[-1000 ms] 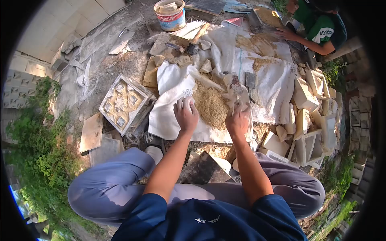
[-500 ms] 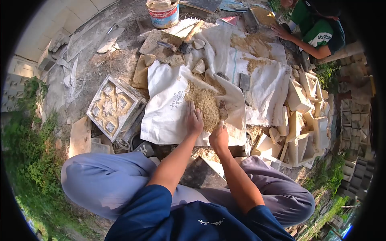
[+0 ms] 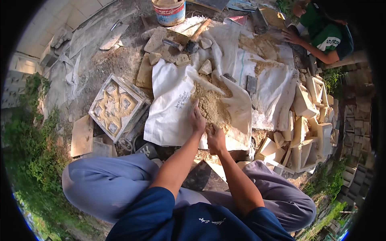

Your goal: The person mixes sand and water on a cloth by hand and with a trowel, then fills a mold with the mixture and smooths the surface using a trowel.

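The open left hand (image 3: 197, 120) touched the near sand (image 3: 215, 107). The right hand (image 3: 216, 139) was curled — its hold hidden. Hard pushing could spill sand.

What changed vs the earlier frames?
Left hand moved right, to the sand pile's near edge; right hand moved left and nearer the body, beside it. Flat piece in right hand earlier: now not visible. Bucket, patterned block unmoved.

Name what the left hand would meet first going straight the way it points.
The left hand would probably meet the sand heap first: its fingers point forward along the heap's left side, though depth is unclear.
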`<state>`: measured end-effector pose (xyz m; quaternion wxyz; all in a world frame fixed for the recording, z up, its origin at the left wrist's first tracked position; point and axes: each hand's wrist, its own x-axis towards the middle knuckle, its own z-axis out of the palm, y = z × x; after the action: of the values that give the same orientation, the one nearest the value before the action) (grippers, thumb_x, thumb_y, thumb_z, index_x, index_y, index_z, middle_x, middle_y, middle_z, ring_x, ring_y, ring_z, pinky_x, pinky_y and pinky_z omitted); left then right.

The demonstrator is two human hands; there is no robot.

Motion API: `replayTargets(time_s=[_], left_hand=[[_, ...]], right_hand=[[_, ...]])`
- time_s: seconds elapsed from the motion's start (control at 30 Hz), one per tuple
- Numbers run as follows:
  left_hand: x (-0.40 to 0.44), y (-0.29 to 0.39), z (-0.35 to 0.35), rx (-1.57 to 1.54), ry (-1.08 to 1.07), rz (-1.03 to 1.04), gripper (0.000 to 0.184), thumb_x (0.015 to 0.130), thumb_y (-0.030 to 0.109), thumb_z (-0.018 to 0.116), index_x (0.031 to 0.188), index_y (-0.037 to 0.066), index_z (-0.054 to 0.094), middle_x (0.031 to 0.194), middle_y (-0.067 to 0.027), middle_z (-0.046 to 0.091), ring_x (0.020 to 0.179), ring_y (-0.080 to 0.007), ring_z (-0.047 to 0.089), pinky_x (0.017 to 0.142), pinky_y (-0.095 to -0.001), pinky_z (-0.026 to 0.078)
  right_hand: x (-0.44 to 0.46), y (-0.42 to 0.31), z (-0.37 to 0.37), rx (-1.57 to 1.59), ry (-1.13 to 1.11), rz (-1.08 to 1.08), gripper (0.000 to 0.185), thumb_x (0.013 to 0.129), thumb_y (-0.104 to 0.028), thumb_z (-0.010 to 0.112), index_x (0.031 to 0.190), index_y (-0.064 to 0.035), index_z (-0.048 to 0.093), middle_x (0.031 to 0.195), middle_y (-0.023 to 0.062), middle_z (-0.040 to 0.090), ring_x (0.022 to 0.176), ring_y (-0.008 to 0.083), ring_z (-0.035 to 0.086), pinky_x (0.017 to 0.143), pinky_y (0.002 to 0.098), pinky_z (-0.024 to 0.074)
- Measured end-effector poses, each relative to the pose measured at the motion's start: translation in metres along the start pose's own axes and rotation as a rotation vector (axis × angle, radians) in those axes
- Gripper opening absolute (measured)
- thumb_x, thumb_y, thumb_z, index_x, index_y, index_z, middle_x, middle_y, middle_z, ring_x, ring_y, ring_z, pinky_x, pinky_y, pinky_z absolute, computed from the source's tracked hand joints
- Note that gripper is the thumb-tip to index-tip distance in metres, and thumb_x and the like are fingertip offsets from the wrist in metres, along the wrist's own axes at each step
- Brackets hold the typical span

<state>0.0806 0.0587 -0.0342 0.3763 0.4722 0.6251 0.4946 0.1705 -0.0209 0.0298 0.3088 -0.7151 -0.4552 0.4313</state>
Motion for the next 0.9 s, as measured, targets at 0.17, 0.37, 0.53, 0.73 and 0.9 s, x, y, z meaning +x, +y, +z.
replayTargets(time_s=[0.17, 0.37, 0.53, 0.73, 0.9], left_hand=[[0.011, 0.011, 0.0, -0.116, 0.11, -0.081, 0.054, 0.111, 0.031, 0.03, 0.135, -0.008, 0.058, 0.137, -0.0234, 0.06, 0.129, -0.0324, 0.055, 0.112, -0.0376, 0.037], [0.019, 0.055, -0.003, -0.508, 0.218, -0.345, 0.056, 0.111, 0.035, 0.034, 0.129, -0.01, 0.062, 0.131, -0.0252, 0.064, 0.122, -0.0312, 0.06, 0.108, -0.0346, 0.04], [0.011, 0.018, -0.015, -0.181, 0.153, -0.319, 0.061, 0.112, 0.039, 0.027, 0.137, -0.006, 0.058, 0.141, -0.0203, 0.06, 0.134, -0.032, 0.052, 0.117, -0.0383, 0.034], [0.012, 0.067, -0.033, -0.335, 0.217, 0.12, 0.063, 0.112, 0.039, 0.023, 0.141, -0.008, 0.052, 0.147, -0.0234, 0.053, 0.14, -0.0342, 0.047, 0.12, -0.0401, 0.029], [0.009, 0.076, -0.056, -0.281, 0.18, 0.183, 0.063, 0.112, 0.039, 0.022, 0.141, -0.009, 0.051, 0.147, -0.0242, 0.053, 0.141, -0.0346, 0.046, 0.12, -0.0407, 0.029]], right_hand=[[-0.002, -0.019, -0.016, 0.006, -0.02, -0.064, 0.018, 0.097, -0.013, 0.065, 0.097, 0.0036, 0.058, 0.065, 0.0081, 0.056, 0.054, 0.016, 0.059, 0.051, 0.0362, 0.0475], [-0.011, -0.073, -0.046, 0.142, -0.165, 0.07, 0.017, 0.1, -0.015, 0.063, 0.094, 0.0, 0.058, 0.064, 0.0027, 0.054, 0.047, 0.0118, 0.054, 0.04, 0.0319, 0.0427], [-0.027, -0.085, -0.056, 0.171, -0.152, 0.047, 0.017, 0.099, -0.015, 0.063, 0.093, -0.0001, 0.057, 0.064, 0.0015, 0.054, 0.049, 0.0108, 0.054, 0.044, 0.0304, 0.0432], [-0.038, -0.101, -0.059, 0.222, -0.14, 0.046, 0.017, 0.098, -0.014, 0.063, 0.089, -0.0017, 0.056, 0.065, -0.0003, 0.052, 0.048, 0.0097, 0.051, 0.043, 0.0301, 0.0416], [-0.038, -0.093, -0.049, 0.293, -0.202, 0.078, 0.021, 0.099, -0.011, 0.062, 0.081, -0.0059, 0.052, 0.064, -0.0031, 0.047, 0.047, 0.0083, 0.047, 0.041, 0.0289, 0.0393]])
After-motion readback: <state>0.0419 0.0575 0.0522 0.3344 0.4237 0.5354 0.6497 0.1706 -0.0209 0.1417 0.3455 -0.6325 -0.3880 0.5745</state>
